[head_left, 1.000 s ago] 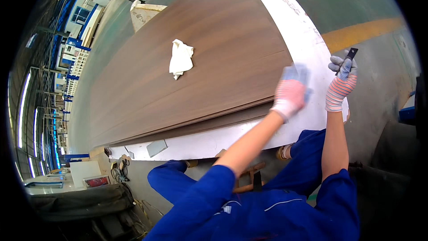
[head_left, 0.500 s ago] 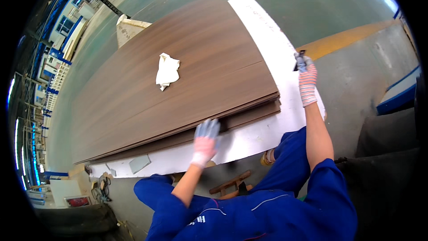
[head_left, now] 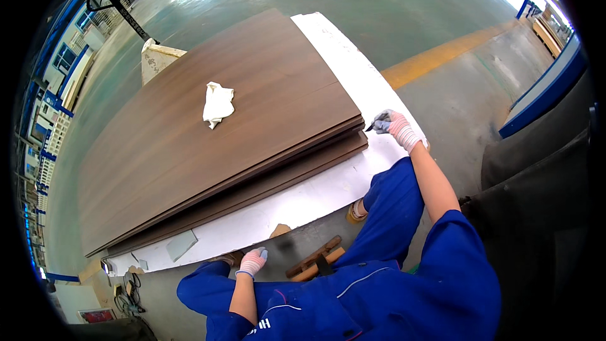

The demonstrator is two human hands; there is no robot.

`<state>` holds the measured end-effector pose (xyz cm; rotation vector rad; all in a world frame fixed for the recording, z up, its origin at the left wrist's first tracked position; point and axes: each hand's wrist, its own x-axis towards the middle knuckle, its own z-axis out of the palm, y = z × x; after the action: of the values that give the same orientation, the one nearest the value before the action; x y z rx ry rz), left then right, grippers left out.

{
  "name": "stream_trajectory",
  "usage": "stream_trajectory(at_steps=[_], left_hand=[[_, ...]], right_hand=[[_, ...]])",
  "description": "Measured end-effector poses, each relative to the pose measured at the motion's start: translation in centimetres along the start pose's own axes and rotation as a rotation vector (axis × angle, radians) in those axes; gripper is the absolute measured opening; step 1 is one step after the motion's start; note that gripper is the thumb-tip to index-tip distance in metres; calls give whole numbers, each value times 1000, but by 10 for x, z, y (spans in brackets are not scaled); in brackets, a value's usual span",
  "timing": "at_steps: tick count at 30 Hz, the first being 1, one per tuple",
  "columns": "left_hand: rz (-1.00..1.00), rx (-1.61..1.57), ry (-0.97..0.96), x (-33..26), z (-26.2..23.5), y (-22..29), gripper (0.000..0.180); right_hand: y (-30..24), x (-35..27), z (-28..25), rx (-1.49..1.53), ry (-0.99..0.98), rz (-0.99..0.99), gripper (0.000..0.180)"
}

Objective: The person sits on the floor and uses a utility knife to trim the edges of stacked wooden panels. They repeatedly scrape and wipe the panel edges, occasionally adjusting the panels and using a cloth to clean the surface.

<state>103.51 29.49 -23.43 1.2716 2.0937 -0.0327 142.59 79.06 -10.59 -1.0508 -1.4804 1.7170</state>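
A stack of brown wood-grain panels [head_left: 221, 145] lies before me, the upper ones lifted apart from those below along the near side. My right hand [head_left: 392, 125], in a striped knit glove with grey fingers, is at the stack's right corner. Its fingers are closed on a small tool with a thin dark tip [head_left: 370, 127], which points at the panel edge; its exact kind is unclear. My left hand [head_left: 254, 260], gloved alike, is low by my left knee, off the panels. Most of its fingers are hidden. A crumpled white cloth [head_left: 218, 105] rests on the top panel.
Beneath the panels is a white sheet [head_left: 328, 186], with a grey offcut [head_left: 182, 245] on its near edge. A wooden stool [head_left: 315, 259] stands between my legs. A pallet jack [head_left: 154, 57] is at the far left, and cables [head_left: 129, 293] lie at lower left.
My right hand has come in from the white sheet's right edge to the panel corner, tool in its grip. My left hand has dropped from the near panel edge toward my knee. The view has shifted.
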Motion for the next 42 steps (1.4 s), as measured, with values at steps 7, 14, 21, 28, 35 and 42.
stream_trajectory(at_steps=[7,14,21,28,35,42], left_hand=[[-26,112,-302,17,52,-30,43],[-86,12,-197,1,28,-10,42],[-50,37,-213,11,29,-4,43],[-77,46,-272,16,31,-3,43],[-76,38,-256,14,21,6,42],[-50,8,-227,21,36,-4,42]], right_hand=[[14,26,1,52,-64,64,16],[-8,30,22,75,11,19,15],[10,47,4,-434,111,-117,8],[5,46,7,-362,117,-60,8],[-3,43,10,-337,88,-39,10],[-6,38,19,-340,110,-44,8]])
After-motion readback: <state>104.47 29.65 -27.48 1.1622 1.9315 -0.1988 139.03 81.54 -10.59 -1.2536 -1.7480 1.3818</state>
